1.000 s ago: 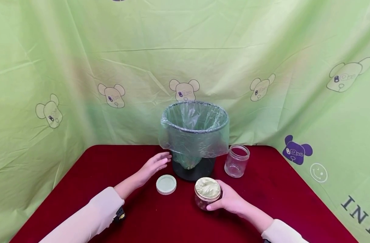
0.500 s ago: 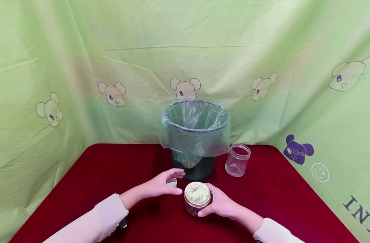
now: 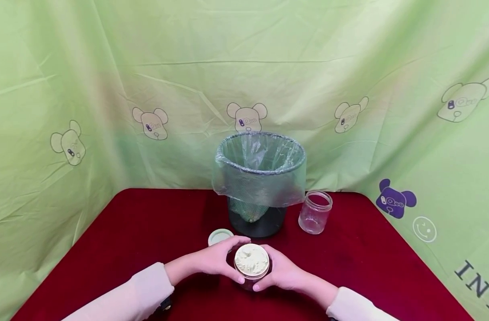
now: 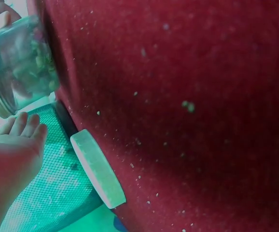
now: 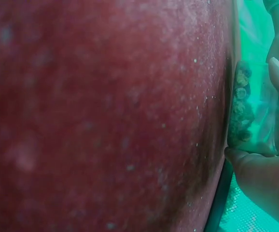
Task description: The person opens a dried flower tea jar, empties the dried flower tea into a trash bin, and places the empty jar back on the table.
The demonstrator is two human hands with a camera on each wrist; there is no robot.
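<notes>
Between both hands stands a clear jar, its mouth covered by a pale, wrinkled top. Small green and brownish pieces lie in its lower part. My right hand grips the jar from the right, thumb on the near side and fingers behind. On the other side, my left hand curves around the jar with a gap at the palm. Its straight fingers come close to the jar's rim in the left wrist view. A pale round lid lies on the table just behind my left hand.
A dark mesh bin lined with a green translucent bag stands behind the hands. An uncovered glass jar sits at its right. The red-covered table bears tiny pale specks, and a green printed curtain surrounds it.
My right hand has brought the jar leftward and slightly nearer. My left hand has come from beside the bin, over the lid, to the jar's left side.
</notes>
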